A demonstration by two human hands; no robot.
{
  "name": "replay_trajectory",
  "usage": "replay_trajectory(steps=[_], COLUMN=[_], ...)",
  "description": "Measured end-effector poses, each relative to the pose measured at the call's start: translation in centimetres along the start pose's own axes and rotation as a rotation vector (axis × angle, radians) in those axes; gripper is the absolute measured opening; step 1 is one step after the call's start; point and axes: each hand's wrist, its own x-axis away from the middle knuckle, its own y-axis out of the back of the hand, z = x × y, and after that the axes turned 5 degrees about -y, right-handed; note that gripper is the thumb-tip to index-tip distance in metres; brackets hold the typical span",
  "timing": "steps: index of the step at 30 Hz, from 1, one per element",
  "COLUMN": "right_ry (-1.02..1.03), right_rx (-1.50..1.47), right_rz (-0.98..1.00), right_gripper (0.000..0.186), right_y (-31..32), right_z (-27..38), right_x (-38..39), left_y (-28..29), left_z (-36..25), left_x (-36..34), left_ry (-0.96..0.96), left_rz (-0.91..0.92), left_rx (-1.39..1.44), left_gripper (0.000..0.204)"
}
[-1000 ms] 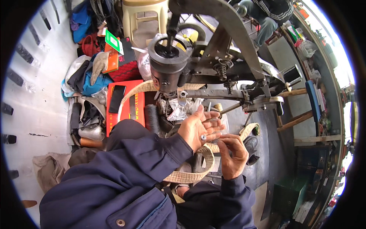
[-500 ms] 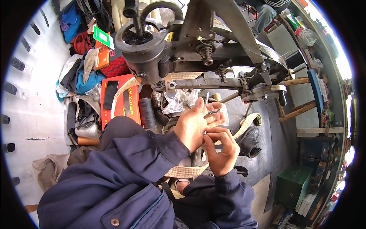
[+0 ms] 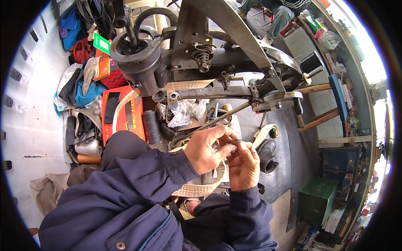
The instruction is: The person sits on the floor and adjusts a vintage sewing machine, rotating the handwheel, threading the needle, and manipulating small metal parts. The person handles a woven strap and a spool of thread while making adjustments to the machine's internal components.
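A small, dark, round metal piece (image 3: 236,142) is pinched between the thumb and fingers of my right hand (image 3: 244,167). My left hand (image 3: 205,149) meets it from the left, thumb and fingers curled together right beside the piece; what lies between those fingertips is too small to make out. Just beyond both hands stands a dark cast-metal sewing machine (image 3: 213,62), with coil springs, a thick round housing (image 3: 138,62) and a long lower arm. Neither hand touches the machine.
Left of the machine are a red box (image 3: 134,125) with a black phone (image 3: 112,106), a dark thread spool (image 3: 151,126) and piled clothes. A black shoe (image 3: 268,155) lies right of my hands. A green box (image 3: 316,201) stands further right. Someone sits at the far top.
My left hand has turned from an open, upward palm to curled fingers meeting the right fingertips. The small metal piece now shows between them. The whole view has shifted slightly.
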Motion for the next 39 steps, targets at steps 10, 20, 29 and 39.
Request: replay_trajectory(steps=[10, 20, 29, 39], right_ry=[0.099, 0.17, 0.184, 0.141], right_rx=[0.185, 0.412, 0.399, 0.45], right_rz=[-0.005, -0.014, 0.018, -0.023], right_gripper=[0.002, 0.009, 0.012, 0.018], right_y=[-1.3, -2.4, -2.0, -2.1], right_z=[1.0, 1.2, 0.9, 0.9], right_x=[0.3, 1.1, 0.9, 0.7], left_y=[0.7, 0.8, 1.1, 1.5], left_z=[2.6, 4.1, 3.0, 2.3], left_x=[-0.4, -0.2, -0.3, -0.7], left_ry=[0.311, 0.366, 0.315, 0.177], left_rz=[0.053, 0.076, 0.078, 0.163], left_rx=[0.768, 1.084, 0.91, 0.531], left_gripper=[0.022, 0.023, 0.025, 0.022])
